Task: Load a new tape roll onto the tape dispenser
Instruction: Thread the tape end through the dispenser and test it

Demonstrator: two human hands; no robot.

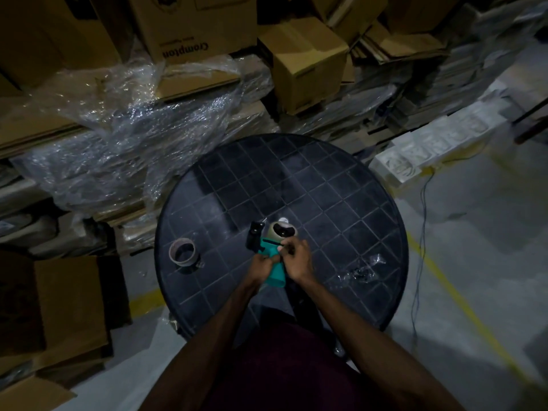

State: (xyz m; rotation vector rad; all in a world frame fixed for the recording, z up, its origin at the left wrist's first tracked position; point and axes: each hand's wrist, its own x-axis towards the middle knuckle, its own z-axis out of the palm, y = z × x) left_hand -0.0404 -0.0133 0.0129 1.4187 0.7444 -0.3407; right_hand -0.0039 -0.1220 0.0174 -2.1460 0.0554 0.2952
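Head view, warehouse floor: your right hand (296, 258) pinches its fingers together at the dispenser's side, apparently on the tape's loose end, while your left hand (264, 261) clamps the teal tape dispenser (274, 264) by its handle, held over the near middle of the round black table (341, 185). A tape roll (283, 232) already sits on the hub, so threading toward the black cutter head (255, 235) looks next. An empty core (183, 252) stands left; crumpled wrap (360, 269) lies right, both clear.
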